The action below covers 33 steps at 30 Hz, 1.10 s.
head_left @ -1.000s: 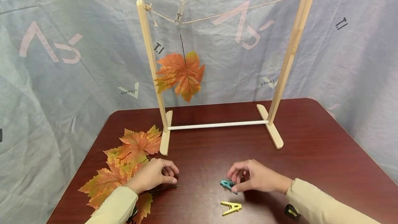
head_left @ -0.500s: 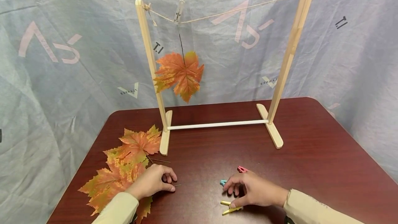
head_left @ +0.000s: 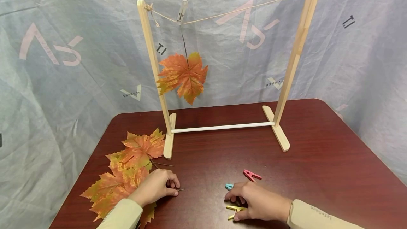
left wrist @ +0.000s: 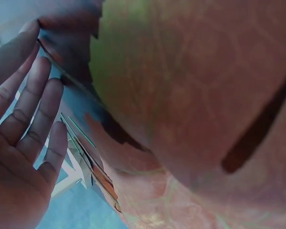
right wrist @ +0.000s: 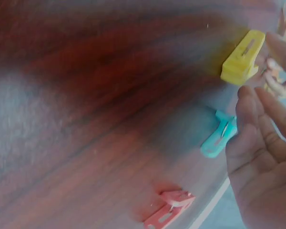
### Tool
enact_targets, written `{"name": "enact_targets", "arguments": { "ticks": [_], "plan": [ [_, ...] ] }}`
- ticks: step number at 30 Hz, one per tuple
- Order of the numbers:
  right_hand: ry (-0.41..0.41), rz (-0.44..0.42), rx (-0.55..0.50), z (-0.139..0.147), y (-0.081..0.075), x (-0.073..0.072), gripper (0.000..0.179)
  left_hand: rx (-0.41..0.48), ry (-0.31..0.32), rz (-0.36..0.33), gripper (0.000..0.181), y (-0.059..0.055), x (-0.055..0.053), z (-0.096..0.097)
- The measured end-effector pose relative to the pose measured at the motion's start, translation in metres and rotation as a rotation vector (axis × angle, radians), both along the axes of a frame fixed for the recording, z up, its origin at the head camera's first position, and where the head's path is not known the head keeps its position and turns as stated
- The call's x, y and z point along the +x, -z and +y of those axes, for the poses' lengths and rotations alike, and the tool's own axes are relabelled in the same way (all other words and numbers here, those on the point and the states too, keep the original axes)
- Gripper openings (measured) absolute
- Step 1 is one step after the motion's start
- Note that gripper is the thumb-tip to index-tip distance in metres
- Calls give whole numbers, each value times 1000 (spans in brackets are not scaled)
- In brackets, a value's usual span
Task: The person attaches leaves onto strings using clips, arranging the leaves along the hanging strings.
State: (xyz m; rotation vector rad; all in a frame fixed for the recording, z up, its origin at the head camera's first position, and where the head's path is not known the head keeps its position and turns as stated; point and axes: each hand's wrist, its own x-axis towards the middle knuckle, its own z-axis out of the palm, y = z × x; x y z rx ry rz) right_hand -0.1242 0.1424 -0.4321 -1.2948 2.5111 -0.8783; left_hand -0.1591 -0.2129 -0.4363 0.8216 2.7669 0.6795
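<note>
My right hand (head_left: 262,200) is lowered over a yellow clothespin (head_left: 234,208), thumb on the near side and fingers beyond it. In the right wrist view the yellow clothespin (right wrist: 243,57) lies between thumb and fingertips, not visibly pinched. A teal clothespin (head_left: 228,186) is partly hidden behind the fingers, and a red clothespin (head_left: 252,175) lies farther back. Over the leaf stem (head_left: 181,189) rests my left hand (head_left: 154,187), fingers loosely bent, close to the stem without a visible grip. Orange-yellow artificial maple leaves (head_left: 117,183) overlap on the left.
A wooden stand (head_left: 222,128) with two posts spans the table's back. From its sagging twine (head_left: 241,11) hangs a maple leaf (head_left: 186,77), held by a pale clothespin (head_left: 182,11). The dark red table (head_left: 311,172) extends to the right; a grey cloth hangs behind.
The right hand has moved from the teal clothespin toward me, down to the yellow one, uncovering the red clothespin. My left hand has shifted slightly; the stem has stayed put.
</note>
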Motion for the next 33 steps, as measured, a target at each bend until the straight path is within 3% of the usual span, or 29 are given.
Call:
{"name": "enact_targets", "arguments": {
  "ticks": [8,24,33],
  "plan": [
    [77,15,100,-4,-4,6,32,0,-11,15,20,2,0,0],
    [75,150,176,-8,0,9,24,-22,-32,28,22,1,2,2],
    [69,-56,-21,-4,-6,1,15,24,-48,-43,21,-3,0,3]
  ]
}}
